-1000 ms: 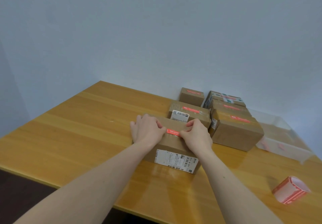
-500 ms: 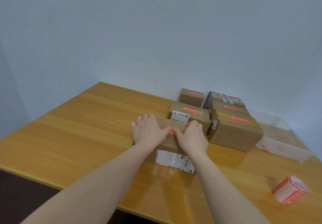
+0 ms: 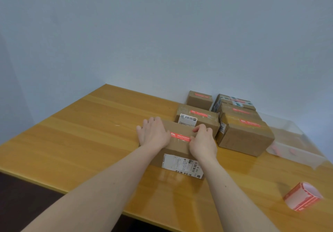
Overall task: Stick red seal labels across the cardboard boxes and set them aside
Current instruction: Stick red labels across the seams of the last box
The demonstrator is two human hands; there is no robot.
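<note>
Cardboard box sits on the wooden table, near the middle, long axis running left-right across the view and slightly skewed, right end nearer the camera. White shipping label on its near side face.

Red seal label lies on the box top, long axis along the box's length, left-right. Printed text on it, too small to read.

Left hand lies flat on the left part of the box top, fingers straight and spread, pressing down just beside the label's left end. Right hand is on the right part of the top, fingers curled, fingertips at the label's right end; cannot tell whether it pinches the label or just presses on it.

Behind and to the right: a cluster of sealed boxes, each with a red label on top, close together, the nearest just beside the right hand. Clear plastic bin right of them. Roll of red labels lies on its side at near right, well apart from the box.
</note>
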